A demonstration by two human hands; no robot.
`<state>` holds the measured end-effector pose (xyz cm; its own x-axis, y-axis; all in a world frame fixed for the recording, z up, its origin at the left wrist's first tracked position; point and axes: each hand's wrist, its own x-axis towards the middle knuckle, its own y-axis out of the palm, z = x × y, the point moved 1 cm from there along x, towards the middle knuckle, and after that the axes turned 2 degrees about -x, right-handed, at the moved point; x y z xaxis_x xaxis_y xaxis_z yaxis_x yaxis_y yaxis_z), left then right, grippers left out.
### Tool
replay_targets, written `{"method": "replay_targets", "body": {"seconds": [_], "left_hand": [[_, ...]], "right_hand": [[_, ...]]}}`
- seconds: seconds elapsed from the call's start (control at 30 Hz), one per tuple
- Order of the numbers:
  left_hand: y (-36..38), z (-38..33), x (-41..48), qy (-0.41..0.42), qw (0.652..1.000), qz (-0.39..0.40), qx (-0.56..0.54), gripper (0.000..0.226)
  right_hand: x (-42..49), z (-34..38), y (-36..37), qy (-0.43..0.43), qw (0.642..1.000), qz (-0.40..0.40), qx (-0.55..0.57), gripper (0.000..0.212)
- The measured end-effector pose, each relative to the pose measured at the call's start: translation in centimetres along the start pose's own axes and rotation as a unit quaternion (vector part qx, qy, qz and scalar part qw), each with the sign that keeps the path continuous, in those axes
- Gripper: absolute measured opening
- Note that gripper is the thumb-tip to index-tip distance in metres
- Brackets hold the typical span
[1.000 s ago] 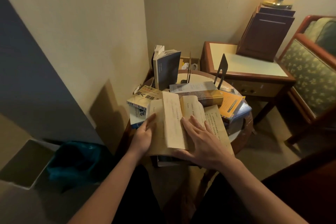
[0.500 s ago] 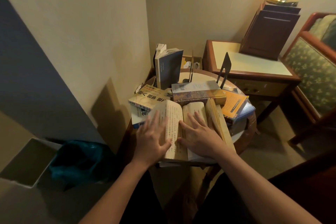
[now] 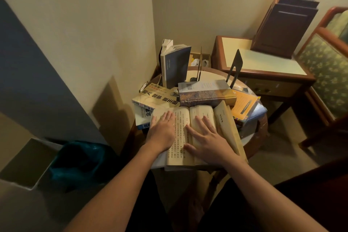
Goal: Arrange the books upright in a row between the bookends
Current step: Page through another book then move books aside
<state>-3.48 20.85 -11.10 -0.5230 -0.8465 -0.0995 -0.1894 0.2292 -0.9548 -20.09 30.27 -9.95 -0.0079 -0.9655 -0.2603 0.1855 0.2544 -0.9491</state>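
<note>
An open yellowed book [image 3: 181,133] lies at the near edge of a small round table [image 3: 259,128]. My left hand [image 3: 162,130] lies flat on its left page, my right hand [image 3: 209,139] flat on its right page, fingers spread. Behind it lie a thick book with a brown spine [image 3: 205,93], a yellow book with large characters [image 3: 157,98] and an orange book [image 3: 243,104]. A dark blue book [image 3: 176,66] stands upright at the back left. Two thin black bookends, one edge-on [image 3: 200,66] and one to its right [image 3: 235,66], stand at the back.
A wall runs along the left of the table. A wooden side table [image 3: 263,62] with a dark box [image 3: 286,26] stands behind on the right, next to an upholstered chair [image 3: 325,69]. A bin with a teal bag [image 3: 79,160] sits on the floor at left.
The book has been opened flat. My left hand moved from its left edge onto the left page, and my right hand now presses the right page.
</note>
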Motion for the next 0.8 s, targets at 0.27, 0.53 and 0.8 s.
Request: {"method": "replay_targets", "body": {"seconds": [0.27,0.53,0.8], "left_hand": [[1.5,-0.5,-5.9,-0.007,0.999,-0.046,0.009,0.056],[2.0,-2.3,-9.2,-0.051,0.997,-0.050,-0.035,0.057],[-0.1,-1.0,-0.8,-0.043,0.999,-0.006,-0.003,0.059]], "right_hand": [[0.2,-0.3,0.8,-0.008,1.000,-0.016,0.016,0.078],[0.4,-0.3,1.2,0.000,1.000,-0.021,0.006,0.078],[0.2,-0.3,0.9,-0.007,1.000,-0.025,-0.005,0.076]]}}
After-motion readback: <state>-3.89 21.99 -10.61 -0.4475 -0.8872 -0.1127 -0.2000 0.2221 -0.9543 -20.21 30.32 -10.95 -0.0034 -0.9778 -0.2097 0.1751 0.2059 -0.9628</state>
